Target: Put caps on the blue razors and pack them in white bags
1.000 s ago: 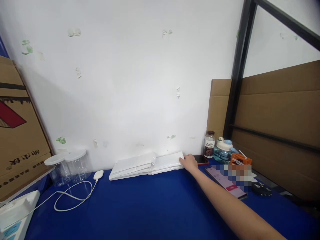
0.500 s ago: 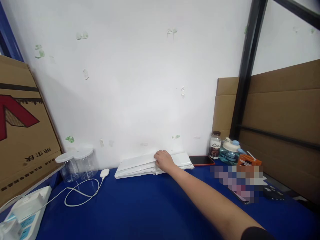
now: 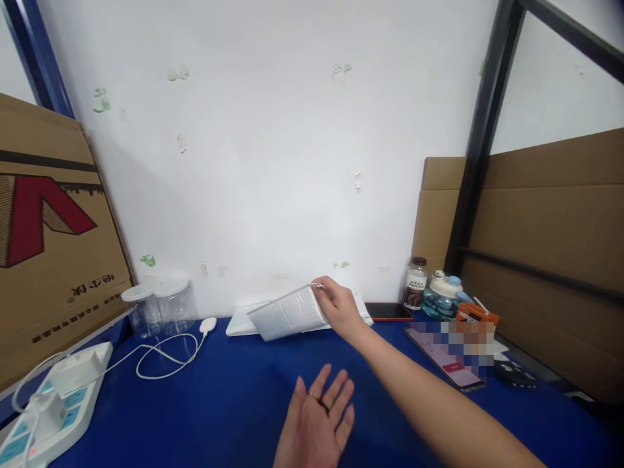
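Note:
My right hand (image 3: pixel 337 307) pinches the right end of a folded white plastic bag (image 3: pixel 290 313), which is glossy and hangs tilted down to the left. Behind and below it, a flat white stack (image 3: pixel 238 323) lies against the wall, partly hidden by the bag and the hand. My left hand (image 3: pixel 316 419) is at the bottom centre, palm up with fingers spread, a ring on one finger. Nothing is in it, and it is apart from the bag.
On the blue table (image 3: pixel 195 416), two clear jars (image 3: pixel 174 309), a white cable (image 3: pixel 160 374) and a power strip (image 3: pixel 80 396) are at left. At right are a dark phone (image 3: pixel 390 311), a brown-capped bottle (image 3: pixel 415 284), a teal bottle (image 3: pixel 440 299) and a lit phone (image 3: pixel 451 364).
My right hand has lifted the folded plastic bag off the stack, tilting it. My left hand has come into view, open, from below. The view has shifted slightly.

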Demonstrator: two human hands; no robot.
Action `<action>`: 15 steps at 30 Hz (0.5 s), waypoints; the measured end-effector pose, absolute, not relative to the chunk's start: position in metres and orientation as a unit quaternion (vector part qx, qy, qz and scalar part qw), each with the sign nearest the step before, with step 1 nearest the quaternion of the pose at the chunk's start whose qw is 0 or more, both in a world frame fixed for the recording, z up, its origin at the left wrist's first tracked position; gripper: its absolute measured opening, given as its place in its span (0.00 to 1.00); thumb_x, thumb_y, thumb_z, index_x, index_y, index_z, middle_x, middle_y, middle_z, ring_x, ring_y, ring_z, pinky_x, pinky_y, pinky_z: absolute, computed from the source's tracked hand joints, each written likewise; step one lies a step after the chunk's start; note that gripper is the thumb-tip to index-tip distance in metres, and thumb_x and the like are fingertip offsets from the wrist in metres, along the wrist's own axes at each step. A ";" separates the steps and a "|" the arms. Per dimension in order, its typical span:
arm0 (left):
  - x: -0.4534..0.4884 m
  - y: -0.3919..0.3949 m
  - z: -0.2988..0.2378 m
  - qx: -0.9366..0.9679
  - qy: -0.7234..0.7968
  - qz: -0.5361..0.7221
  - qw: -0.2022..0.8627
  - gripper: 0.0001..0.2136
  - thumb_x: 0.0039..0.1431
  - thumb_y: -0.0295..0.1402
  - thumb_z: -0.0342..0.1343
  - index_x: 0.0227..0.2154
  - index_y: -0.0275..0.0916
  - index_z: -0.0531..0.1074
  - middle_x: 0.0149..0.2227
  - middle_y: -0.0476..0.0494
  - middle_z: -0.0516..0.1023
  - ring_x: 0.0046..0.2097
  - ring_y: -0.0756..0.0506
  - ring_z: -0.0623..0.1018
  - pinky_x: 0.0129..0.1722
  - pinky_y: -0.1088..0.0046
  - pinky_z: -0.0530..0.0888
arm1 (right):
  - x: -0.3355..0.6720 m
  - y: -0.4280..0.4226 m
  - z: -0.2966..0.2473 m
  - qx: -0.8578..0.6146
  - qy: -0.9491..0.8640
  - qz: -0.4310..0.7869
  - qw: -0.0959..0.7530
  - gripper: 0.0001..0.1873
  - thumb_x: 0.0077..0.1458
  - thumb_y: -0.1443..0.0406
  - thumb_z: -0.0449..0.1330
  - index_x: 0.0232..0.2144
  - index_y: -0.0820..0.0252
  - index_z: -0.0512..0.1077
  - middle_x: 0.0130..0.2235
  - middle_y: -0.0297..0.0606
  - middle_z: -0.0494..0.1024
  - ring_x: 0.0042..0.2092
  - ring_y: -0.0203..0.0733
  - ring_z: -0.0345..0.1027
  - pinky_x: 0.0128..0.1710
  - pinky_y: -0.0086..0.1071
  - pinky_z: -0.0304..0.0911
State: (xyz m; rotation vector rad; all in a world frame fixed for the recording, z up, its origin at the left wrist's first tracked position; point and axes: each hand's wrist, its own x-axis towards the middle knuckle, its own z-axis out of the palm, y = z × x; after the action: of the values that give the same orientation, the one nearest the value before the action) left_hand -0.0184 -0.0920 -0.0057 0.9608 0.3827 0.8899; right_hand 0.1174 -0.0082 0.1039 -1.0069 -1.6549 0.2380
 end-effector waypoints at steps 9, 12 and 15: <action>0.018 -0.062 0.036 0.216 0.157 0.737 0.621 0.20 0.54 0.46 0.50 0.49 0.48 0.68 0.50 0.47 0.72 0.56 0.42 0.66 0.55 0.63 0.64 | 0.133 -0.044 0.033 -0.313 -0.361 0.577 0.662 0.16 0.48 0.57 0.61 0.36 0.62 0.71 0.26 0.35 0.77 0.27 0.40 0.69 0.26 0.29 0.61; 0.018 -0.041 0.044 0.275 0.184 0.728 0.601 0.19 0.51 0.43 0.55 0.44 0.41 0.71 0.47 0.44 0.74 0.54 0.41 0.68 0.54 0.65 0.64 | 0.128 -0.035 0.010 -0.289 -0.254 0.672 0.632 0.11 0.48 0.64 0.60 0.36 0.63 0.70 0.24 0.35 0.76 0.23 0.38 0.68 0.22 0.28 0.61; 0.023 -0.025 0.055 0.348 0.218 0.733 0.542 0.16 0.47 0.39 0.60 0.39 0.39 0.72 0.43 0.44 0.75 0.50 0.43 0.71 0.52 0.66 0.65 | 0.125 -0.027 -0.009 -0.274 -0.168 0.742 0.588 0.11 0.53 0.60 0.54 0.34 0.63 0.69 0.21 0.33 0.75 0.19 0.35 0.66 0.16 0.25 0.56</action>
State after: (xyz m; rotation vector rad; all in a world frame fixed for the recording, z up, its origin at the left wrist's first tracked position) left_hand 0.0228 -0.0246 0.0546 0.8274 0.5186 1.7398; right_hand 0.1254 -0.0267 -0.0086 -0.6393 -0.3915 1.7300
